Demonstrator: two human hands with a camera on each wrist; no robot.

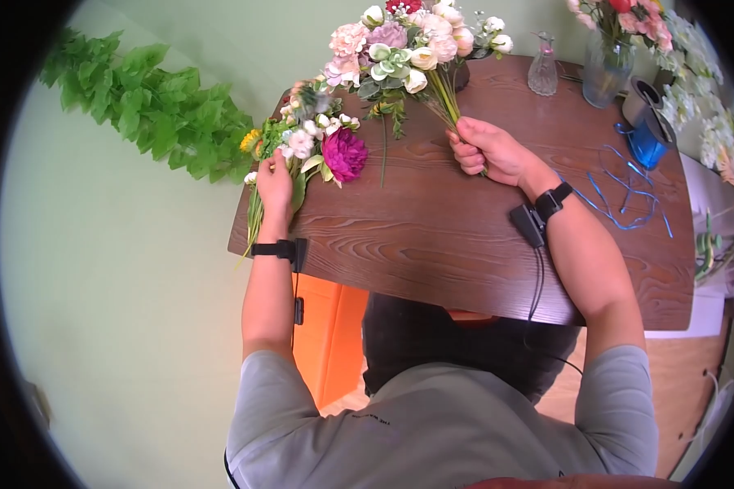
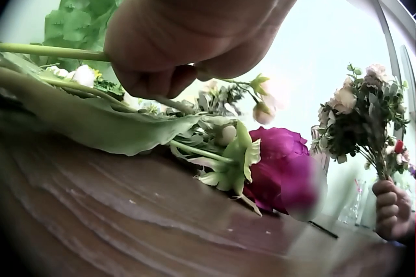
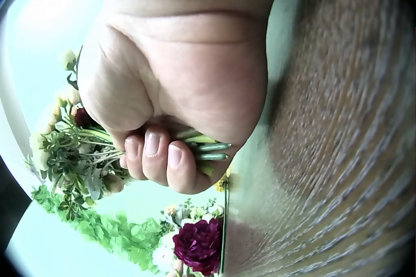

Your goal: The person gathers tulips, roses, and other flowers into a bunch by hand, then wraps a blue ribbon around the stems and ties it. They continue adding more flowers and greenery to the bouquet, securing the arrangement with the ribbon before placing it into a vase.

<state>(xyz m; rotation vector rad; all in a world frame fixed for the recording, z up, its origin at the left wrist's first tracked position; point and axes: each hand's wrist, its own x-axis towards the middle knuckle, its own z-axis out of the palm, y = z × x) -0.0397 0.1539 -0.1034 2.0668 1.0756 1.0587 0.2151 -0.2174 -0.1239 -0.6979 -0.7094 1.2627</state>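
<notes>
My right hand [image 1: 493, 151] grips the gathered stems of a bouquet [image 1: 416, 53] with pale pink, mauve and cream flowers above the table. The right wrist view shows the fingers curled round the stems [image 3: 211, 153], whose cut ends stick out of the fist. At the table's left side, my left hand [image 1: 275, 186] reaches into a pile of loose artificial flowers. Its fingertips pinch a thin green stem [image 2: 52, 51]. Beside that hand lies a large magenta flower [image 1: 345, 155], with small white flowers [image 1: 300, 144] next to it.
On the right of the brown table [image 1: 432, 236] stand a small glass bottle [image 1: 543, 73], a vase [image 1: 607, 73] of flowers and a blue ribbon spool [image 1: 651, 138]. Loose blue ribbon [image 1: 628, 191] trails across the wood. Green leaf garland [image 1: 147, 102] hangs on the wall at left.
</notes>
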